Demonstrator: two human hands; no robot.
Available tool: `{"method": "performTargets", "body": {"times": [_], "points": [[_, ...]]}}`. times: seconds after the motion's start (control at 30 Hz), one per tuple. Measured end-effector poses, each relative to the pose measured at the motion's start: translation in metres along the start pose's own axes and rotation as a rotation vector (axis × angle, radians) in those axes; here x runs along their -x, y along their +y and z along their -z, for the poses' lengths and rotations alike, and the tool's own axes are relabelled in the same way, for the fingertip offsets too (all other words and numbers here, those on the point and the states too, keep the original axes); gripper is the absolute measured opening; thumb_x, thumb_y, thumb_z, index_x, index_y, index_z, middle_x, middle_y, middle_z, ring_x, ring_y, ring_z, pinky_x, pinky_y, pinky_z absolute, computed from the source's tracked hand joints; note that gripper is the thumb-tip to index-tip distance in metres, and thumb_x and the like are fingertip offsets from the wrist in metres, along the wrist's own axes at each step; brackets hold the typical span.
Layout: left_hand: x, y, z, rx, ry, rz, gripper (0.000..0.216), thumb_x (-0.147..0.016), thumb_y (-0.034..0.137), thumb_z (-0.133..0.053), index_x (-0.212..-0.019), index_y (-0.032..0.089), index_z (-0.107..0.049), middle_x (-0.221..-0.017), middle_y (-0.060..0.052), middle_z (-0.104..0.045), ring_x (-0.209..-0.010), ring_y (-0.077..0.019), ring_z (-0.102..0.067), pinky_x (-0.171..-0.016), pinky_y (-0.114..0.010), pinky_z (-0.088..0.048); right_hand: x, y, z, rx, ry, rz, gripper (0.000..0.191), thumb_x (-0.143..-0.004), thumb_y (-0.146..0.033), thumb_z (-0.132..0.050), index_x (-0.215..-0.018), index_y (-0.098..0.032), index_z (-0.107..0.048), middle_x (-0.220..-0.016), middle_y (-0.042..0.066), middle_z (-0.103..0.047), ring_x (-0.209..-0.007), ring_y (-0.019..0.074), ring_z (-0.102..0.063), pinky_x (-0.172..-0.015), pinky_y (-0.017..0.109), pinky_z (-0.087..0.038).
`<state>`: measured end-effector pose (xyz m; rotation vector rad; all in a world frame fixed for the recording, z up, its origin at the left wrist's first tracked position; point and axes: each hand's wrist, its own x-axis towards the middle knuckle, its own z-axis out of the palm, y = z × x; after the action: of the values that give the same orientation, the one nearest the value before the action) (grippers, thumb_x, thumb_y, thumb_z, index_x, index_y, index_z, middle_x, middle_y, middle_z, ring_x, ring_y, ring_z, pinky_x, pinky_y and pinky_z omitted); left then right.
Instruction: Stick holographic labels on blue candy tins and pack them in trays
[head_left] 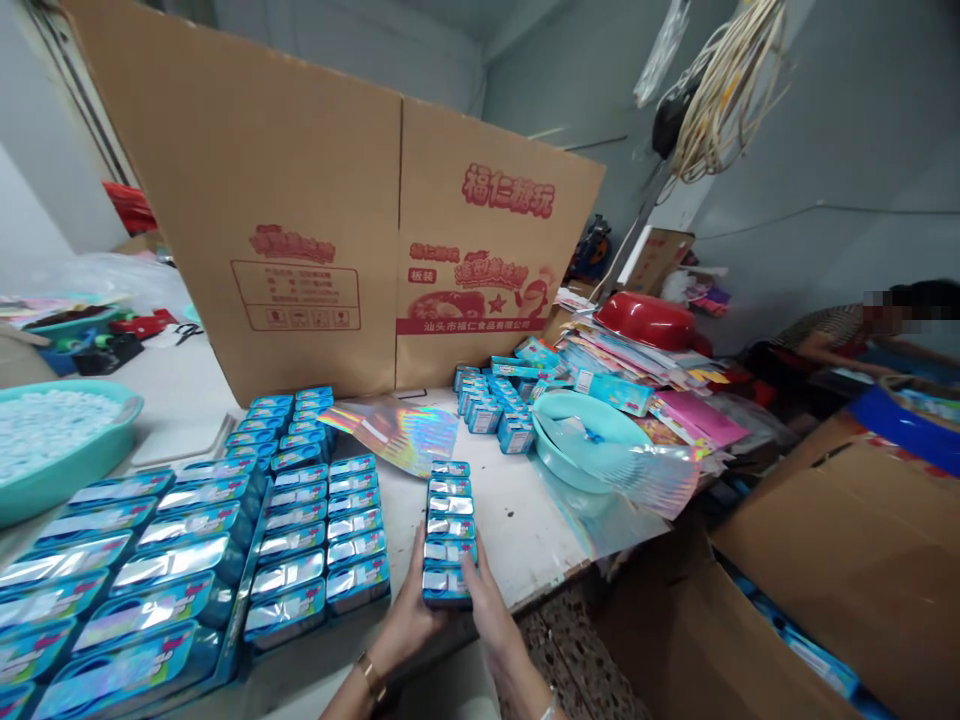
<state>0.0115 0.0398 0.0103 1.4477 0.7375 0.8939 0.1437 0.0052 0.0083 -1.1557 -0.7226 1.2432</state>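
Note:
A single row of small blue packs (451, 530) with shiny printed tops lies at the front of the white table. My left hand (412, 608) is pressed along the left side of this row, its fingers partly hidden. On the opposite side my right hand (491, 600) grips the near end, thumb on the top of a pack. Just left of my hands stand two more rows of the same packs (355, 525), lined up beside further rows (289, 545). Larger-looking rows of packs (161, 590) fill the near left corner.
An upright cardboard panel (315, 160) stands across the back. Turquoise basins are at left (112, 440) and right (555, 455). Blue boxes (484, 412) and a holographic sheet (397, 430) lie behind my hands. Open cartons (840, 530) stand at right; a person (817, 330) bends beyond.

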Motion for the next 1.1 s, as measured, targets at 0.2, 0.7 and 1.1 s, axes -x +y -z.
{"method": "performTargets", "body": {"times": [0.2,0.7,1.1], "points": [[0.003,-0.007,0.006,0.101,-0.021,0.065,0.129,-0.068,0.025,-0.082,-0.158,0.023,0.011,-0.164,-0.017,-0.023,-0.148,-0.0338,-0.029,-0.122,-0.050,-0.023,-0.002,-0.014,0.016,-0.049,-0.134,0.010,0.081,-0.083,-0.064,-0.066,-0.150,-0.027,-0.040,-0.155,0.008,-0.043,-0.144,0.0266,-0.037,-0.120,0.048,-0.025],[0.005,-0.001,-0.031,0.254,0.381,0.087,0.080,-0.084,0.052,-0.064,-0.152,0.019,-0.039,-0.159,-0.011,-0.037,-0.148,-0.0331,-0.030,-0.123,-0.046,-0.023,-0.013,-0.008,-0.005,-0.262,0.066,0.018,0.075,-0.080,-0.048,-0.071,-0.147,-0.027,-0.046,-0.146,0.003,-0.054,-0.134,0.0284,-0.051,-0.112,0.045,-0.041],[0.041,0.123,0.050,0.108,0.666,-0.014,0.080,-0.090,0.050,-0.059,-0.157,0.022,-0.026,-0.158,-0.006,-0.040,-0.145,-0.0305,-0.036,-0.121,-0.046,-0.029,-0.007,-0.091,-0.138,-0.244,-0.363,0.097,0.074,-0.089,-0.043,-0.058,-0.156,-0.028,-0.029,-0.147,0.004,-0.053,-0.134,0.0292,-0.050,-0.112,0.050,-0.041]]}}
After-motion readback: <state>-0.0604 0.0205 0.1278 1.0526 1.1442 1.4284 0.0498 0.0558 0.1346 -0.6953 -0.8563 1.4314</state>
